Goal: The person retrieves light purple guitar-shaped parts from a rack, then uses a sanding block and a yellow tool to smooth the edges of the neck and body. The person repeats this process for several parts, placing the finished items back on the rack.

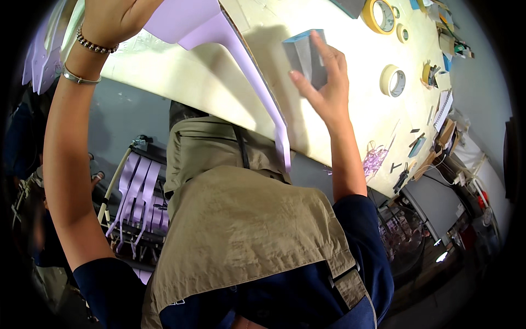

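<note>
A lilac curved panel (219, 34) with a long narrow arm stands tilted over the near edge of the worktable, the arm's tip hanging past that edge. My left hand (118, 19) is against the panel's left part and seems to grip it; its fingers run out of the picture at the top. In my right hand (329, 79) is a grey block (298, 54) with a blue end, like a sanding block, held between thumb and fingers. The block is just right of the panel, apart from it, over the pale tabletop (350, 109).
Tape rolls (392, 80) and a larger yellow roll (378, 15) lie on the right of the table. Lilac shreds (375, 159) and small tools (402, 178) are near its right corner. More lilac pieces (137, 186) hang on a rack below, left. A notebook (443, 108) lies far right.
</note>
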Demonstrator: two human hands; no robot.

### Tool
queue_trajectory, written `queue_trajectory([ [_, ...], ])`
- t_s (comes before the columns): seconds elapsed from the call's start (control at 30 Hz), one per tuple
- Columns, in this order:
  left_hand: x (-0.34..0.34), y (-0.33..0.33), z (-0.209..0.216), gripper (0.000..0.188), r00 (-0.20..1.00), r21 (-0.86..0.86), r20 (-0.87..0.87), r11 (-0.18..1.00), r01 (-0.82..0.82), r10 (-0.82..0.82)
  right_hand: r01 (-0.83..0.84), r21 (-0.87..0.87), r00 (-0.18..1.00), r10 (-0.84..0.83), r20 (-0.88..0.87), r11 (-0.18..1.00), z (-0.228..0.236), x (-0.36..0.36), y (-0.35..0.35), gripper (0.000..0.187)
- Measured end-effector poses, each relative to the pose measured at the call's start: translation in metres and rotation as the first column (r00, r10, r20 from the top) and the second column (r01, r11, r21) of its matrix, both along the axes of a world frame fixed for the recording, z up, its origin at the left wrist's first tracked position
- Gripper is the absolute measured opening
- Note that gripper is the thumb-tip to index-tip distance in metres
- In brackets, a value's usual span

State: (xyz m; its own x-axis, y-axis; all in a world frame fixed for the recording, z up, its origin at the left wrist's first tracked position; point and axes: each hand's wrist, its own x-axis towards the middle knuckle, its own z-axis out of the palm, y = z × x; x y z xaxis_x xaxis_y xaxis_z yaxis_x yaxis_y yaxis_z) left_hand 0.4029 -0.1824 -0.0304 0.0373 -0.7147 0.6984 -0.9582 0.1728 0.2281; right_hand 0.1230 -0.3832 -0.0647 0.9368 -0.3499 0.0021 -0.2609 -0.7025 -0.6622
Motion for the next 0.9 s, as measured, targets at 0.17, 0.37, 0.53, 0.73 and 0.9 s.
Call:
queue_trajectory([
  [0.17, -0.013, -0.01, 0.018, 0.021, 0.998, 0.076, 0.039, 0.996, -0.055, 0.052, -0.086, 0.036, 0.992, 0.082, 0.094, 0.996, 0.018, -0.004, 0.028, 0.062],
  [0.37, -0.018, 0.001, 0.032, 0.02, 0.989, 0.131, 0.069, 0.982, -0.136, 0.128, -0.046, -0.051, 0.996, 0.049, 0.076, 0.998, 0.017, 0.004, 0.039, 0.059],
  [0.53, -0.028, -0.006, 0.032, 0.02, 0.992, 0.051, 0.027, 0.991, -0.122, 0.121, 0.007, -0.163, 0.999, 0.0, 0.046, 0.987, 0.024, 0.03, 0.05, 0.056],
  [0.73, -0.018, 0.002, 0.035, 0.018, 0.977, 0.201, 0.123, 0.96, -0.194, 0.172, 0.024, -0.247, 0.994, 0.002, 0.106, 0.969, 0.023, 0.04, 0.052, 0.053],
  [0.9, -0.026, 0.001, 0.039, 0.017, 0.977, 0.152, 0.082, 0.967, -0.207, 0.196, 0.007, -0.233, 0.995, 0.017, 0.103, 0.972, 0.028, 0.054, 0.055, 0.053],
])
